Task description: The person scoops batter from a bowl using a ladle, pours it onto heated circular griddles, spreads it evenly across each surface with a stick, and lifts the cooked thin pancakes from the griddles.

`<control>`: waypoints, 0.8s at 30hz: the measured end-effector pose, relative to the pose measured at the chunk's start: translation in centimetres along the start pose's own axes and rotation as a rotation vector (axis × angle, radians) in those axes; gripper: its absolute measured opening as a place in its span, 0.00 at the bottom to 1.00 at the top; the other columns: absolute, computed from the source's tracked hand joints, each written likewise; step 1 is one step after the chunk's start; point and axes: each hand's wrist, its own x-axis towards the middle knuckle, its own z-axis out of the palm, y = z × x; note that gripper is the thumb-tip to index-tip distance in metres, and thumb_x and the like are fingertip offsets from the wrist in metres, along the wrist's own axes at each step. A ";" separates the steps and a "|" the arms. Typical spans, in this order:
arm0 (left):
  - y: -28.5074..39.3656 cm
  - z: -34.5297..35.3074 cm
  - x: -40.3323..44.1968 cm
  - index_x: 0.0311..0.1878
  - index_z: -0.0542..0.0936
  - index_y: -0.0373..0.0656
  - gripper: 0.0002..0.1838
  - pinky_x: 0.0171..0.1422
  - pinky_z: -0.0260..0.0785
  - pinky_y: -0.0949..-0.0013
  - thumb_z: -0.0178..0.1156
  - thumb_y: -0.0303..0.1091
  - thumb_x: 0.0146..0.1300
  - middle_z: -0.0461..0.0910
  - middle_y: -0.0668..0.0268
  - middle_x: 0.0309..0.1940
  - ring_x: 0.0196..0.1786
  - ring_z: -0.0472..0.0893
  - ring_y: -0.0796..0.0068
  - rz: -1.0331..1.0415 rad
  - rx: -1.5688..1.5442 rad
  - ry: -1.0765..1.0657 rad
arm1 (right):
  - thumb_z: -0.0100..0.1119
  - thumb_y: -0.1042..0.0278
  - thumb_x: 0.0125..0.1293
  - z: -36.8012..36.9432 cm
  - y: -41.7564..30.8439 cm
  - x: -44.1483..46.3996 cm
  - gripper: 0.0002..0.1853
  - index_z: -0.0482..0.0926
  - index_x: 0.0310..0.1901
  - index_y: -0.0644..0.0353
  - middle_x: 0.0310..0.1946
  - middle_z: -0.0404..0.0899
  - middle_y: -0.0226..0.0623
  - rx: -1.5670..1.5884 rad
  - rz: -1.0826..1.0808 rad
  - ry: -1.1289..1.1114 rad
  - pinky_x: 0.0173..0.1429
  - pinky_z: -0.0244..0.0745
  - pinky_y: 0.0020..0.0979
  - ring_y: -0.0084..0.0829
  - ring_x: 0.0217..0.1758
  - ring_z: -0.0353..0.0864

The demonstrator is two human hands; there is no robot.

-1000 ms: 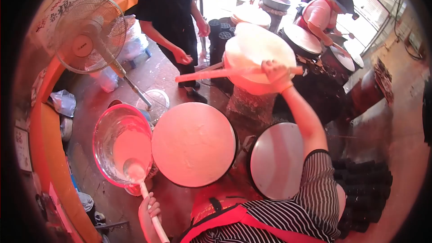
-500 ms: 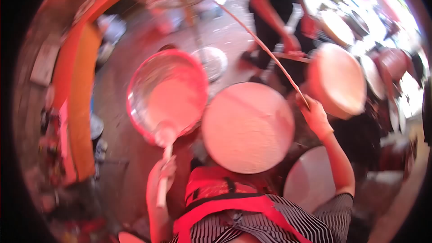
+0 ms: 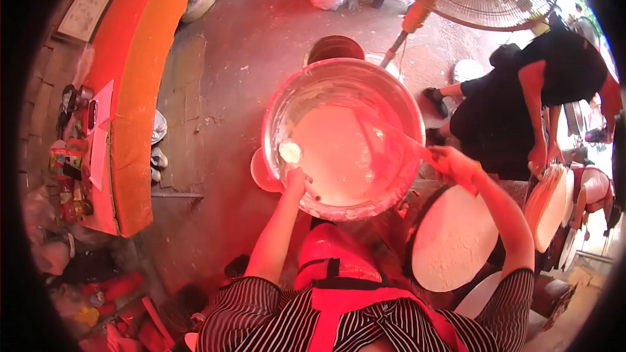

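A pale round pancake (image 3: pixel 454 238) seems already spread but not yet lifted off, on the body side of the right hand (image 3: pixel 453 164), while plenty of batter (image 3: pixel 326 156) is left in the bowl (image 3: pixel 342 212) between the hands. The left hand (image 3: pixel 297 181) is closed around a ladle (image 3: pixel 289 152); the right grips a flat stick (image 3: pixel 399 137) reaching over the batter.

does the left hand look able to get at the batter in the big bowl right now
Probably yes: the left hand is over the bowl's near left side with a ladle, and the batter is uncovered beside it, with nothing visible between.
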 end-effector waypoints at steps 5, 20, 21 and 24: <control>1.9 1.5 6.9 0.50 0.68 0.35 0.14 0.16 0.62 0.66 0.53 0.28 0.62 0.68 0.65 0.17 0.17 0.70 0.69 -0.053 0.179 -0.028 | 0.53 0.61 0.74 8.4 -9.7 4.7 0.23 0.72 0.68 0.54 0.17 0.71 0.27 -0.495 -0.223 -0.092 0.16 0.57 0.26 0.19 0.11 0.62; -1.8 13.1 -5.5 0.61 0.65 0.28 0.24 0.28 0.75 0.53 0.48 0.39 0.74 0.79 0.47 0.25 0.24 0.81 0.53 0.684 1.172 -0.535 | 0.49 0.58 0.78 24.3 22.2 -9.3 0.26 0.63 0.74 0.50 0.35 0.76 0.29 0.333 -0.384 0.496 0.27 0.69 0.23 0.19 0.24 0.71; -2.2 14.7 -2.5 0.57 0.68 0.29 0.19 0.30 0.75 0.52 0.47 0.38 0.74 0.80 0.46 0.27 0.28 0.82 0.49 0.782 1.216 -0.518 | 0.48 0.59 0.78 24.5 20.9 -8.2 0.26 0.63 0.74 0.50 0.36 0.77 0.30 0.521 -0.242 0.451 0.26 0.69 0.23 0.19 0.24 0.72; -0.7 15.6 5.7 0.51 0.72 0.30 0.14 0.30 0.74 0.51 0.47 0.32 0.73 0.81 0.48 0.29 0.30 0.83 0.49 0.960 1.252 -0.407 | 0.46 0.58 0.78 23.5 17.0 -5.0 0.25 0.63 0.74 0.46 0.24 0.75 0.28 0.659 -0.191 0.358 0.21 0.66 0.25 0.21 0.19 0.70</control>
